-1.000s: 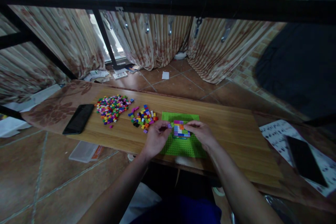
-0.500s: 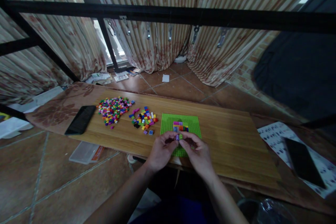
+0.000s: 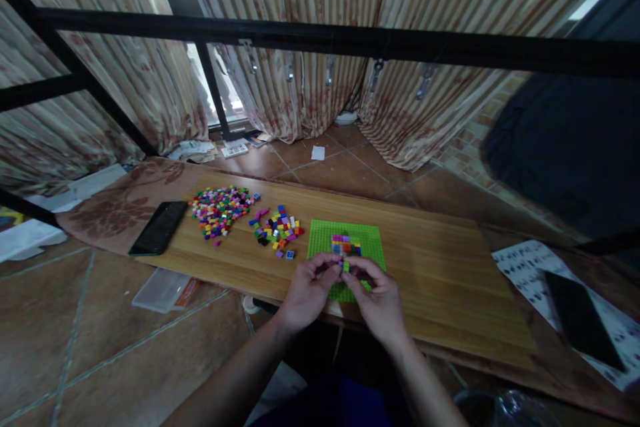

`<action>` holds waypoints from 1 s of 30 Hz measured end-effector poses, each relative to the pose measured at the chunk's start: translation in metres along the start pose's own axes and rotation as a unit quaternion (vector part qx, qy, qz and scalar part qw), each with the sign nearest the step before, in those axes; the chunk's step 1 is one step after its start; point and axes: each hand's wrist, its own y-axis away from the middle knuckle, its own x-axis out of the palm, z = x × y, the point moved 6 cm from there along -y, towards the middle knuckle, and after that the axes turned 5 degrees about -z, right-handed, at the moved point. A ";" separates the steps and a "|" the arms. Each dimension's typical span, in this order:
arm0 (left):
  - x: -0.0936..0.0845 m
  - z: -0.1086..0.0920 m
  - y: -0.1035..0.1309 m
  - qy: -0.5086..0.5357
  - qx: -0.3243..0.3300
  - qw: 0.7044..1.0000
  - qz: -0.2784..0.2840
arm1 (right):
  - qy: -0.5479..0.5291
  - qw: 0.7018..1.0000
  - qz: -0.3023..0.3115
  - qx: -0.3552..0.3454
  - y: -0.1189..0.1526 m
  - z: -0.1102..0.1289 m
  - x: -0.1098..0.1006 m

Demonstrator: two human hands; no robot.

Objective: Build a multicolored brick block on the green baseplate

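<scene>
Left hand [image 3: 307, 290] and right hand [image 3: 383, 300]: apart a second ago, now together over the green baseplate [image 3: 370, 233], fingertips pinching small purple and lime bricks [image 3: 345, 267]. Multicoloured brick patch [image 3: 345, 242]: on baseplate, just beyond. Clear plastic box [image 3: 159, 290]: on floor, contents indistinct.

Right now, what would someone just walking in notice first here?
Probably the bright green baseplate on the wooden board, with a patch of colored bricks on it and the left hand and right hand meeting over its near part. Next, the big multicolored brick pile toward the board's left end, beside a black phone.
</scene>
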 end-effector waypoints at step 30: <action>-0.008 -0.017 0.033 0.095 -0.056 0.991 -0.078 | 0.149 0.961 -0.034 -0.229 0.034 0.055 0.001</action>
